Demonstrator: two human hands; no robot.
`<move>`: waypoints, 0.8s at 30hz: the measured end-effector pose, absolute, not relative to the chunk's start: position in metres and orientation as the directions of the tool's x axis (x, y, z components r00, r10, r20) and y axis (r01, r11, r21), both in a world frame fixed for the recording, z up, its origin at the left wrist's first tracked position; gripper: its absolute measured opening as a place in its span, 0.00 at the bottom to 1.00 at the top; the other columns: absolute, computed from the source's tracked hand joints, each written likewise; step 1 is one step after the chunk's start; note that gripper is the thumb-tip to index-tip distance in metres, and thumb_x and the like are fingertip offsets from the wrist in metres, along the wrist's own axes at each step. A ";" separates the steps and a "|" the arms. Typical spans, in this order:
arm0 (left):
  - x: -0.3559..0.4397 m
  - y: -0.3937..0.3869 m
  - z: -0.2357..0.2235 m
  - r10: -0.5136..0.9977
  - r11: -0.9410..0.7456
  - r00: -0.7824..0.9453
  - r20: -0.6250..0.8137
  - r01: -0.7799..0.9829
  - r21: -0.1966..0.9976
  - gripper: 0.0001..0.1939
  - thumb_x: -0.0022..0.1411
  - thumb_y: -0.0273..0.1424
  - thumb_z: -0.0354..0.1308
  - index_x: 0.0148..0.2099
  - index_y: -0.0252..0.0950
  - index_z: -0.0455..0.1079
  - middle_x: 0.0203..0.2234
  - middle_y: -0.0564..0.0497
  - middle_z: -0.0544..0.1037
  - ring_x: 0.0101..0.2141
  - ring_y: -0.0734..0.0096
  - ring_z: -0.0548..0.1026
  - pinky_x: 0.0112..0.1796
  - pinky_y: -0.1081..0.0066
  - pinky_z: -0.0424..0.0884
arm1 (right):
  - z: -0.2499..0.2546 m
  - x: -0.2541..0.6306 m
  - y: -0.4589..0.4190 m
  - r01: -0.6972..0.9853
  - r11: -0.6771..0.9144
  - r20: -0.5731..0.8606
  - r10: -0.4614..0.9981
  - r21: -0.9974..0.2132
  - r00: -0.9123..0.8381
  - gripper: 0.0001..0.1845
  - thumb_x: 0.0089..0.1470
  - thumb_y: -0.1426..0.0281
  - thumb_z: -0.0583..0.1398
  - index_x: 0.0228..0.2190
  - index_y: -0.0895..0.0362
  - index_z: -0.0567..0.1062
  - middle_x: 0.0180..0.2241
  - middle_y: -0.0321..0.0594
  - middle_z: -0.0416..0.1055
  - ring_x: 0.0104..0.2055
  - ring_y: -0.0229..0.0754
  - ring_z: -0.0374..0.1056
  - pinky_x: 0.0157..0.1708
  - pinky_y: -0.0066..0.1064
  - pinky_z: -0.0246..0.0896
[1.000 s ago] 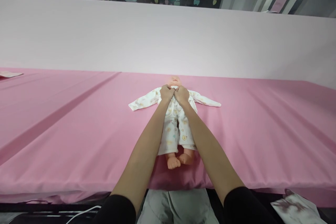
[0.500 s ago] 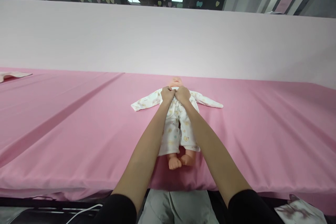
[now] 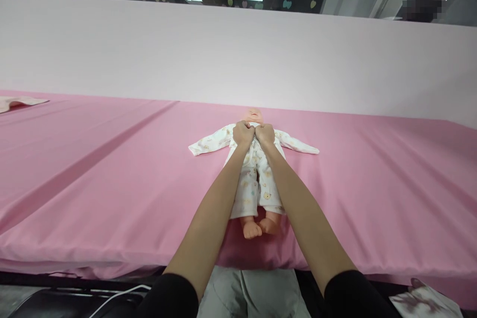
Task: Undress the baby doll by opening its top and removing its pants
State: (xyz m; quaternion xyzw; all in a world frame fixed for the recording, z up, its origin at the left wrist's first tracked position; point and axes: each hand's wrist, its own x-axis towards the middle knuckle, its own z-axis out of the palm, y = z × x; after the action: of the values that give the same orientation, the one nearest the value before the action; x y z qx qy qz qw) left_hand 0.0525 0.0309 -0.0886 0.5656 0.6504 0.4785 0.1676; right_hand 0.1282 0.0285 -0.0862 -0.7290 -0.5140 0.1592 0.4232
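Baby doll [image 3: 257, 226] on its back on the pink sheet [image 3: 112, 179], bare feet toward the near edge, head toward the far side. Dressed in a white printed sleepsuit [image 3: 253, 179], sleeves spread flat to left and right. Face mostly hidden behind the two fists; only the top of the head visible past them. Doll's arms not to be made out inside the sleeves, which look flat.

Left hand [image 3: 243, 133] and right hand [image 3: 265, 134] side by side at the neckline, knuckles touching, fingers curled in tight on the front of the sleepsuit at the collar. Fingertips themselves hidden, tucked under on the far side. Both forearms stretched over the doll's body, covering the outer edges of the trouser legs.

Pale partition [image 3: 238, 54] upright along the far side of the sheet. Pale cloth [image 3: 18, 103] at far left, cut off by the frame. White cable [image 3: 112, 298] below the near edge, left. Crumpled printed sheet [image 3: 421, 303] at near right, partly cut off.
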 end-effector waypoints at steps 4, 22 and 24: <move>0.054 0.028 -0.086 0.900 -0.055 -0.320 0.297 0.591 0.805 0.02 0.51 0.30 0.55 0.27 0.39 0.66 0.29 0.50 0.77 0.35 0.63 0.74 0.34 0.69 0.65 | -0.092 0.131 0.034 0.555 -0.092 0.192 0.881 -0.827 0.432 0.11 0.44 0.72 0.52 0.23 0.57 0.75 0.24 0.39 0.70 0.27 0.42 0.66 0.29 0.29 0.60; 0.048 0.035 -0.091 0.911 -0.119 -0.284 0.298 0.511 0.851 0.07 0.52 0.30 0.59 0.37 0.39 0.70 0.35 0.52 0.79 0.39 0.69 0.75 0.40 0.73 0.66 | -0.098 0.142 0.041 0.406 -0.025 0.157 0.899 -0.913 0.408 0.12 0.49 0.68 0.56 0.33 0.58 0.78 0.25 0.36 0.71 0.26 0.37 0.66 0.28 0.24 0.59; 0.048 0.033 -0.090 0.918 -0.145 -0.244 0.314 0.528 0.837 0.08 0.52 0.28 0.57 0.37 0.38 0.71 0.36 0.52 0.79 0.40 0.70 0.75 0.41 0.74 0.66 | -0.095 0.137 0.031 0.562 0.017 0.289 0.870 -0.827 0.399 0.13 0.53 0.69 0.54 0.34 0.56 0.78 0.32 0.39 0.74 0.36 0.39 0.68 0.37 0.26 0.60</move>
State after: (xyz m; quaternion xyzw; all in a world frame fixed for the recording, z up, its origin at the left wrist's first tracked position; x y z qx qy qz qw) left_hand 0.0479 0.0330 -0.0900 0.5809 0.6221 0.4850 0.2008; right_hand 0.1372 0.0306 -0.0951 -0.6827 -0.5244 0.1595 0.4832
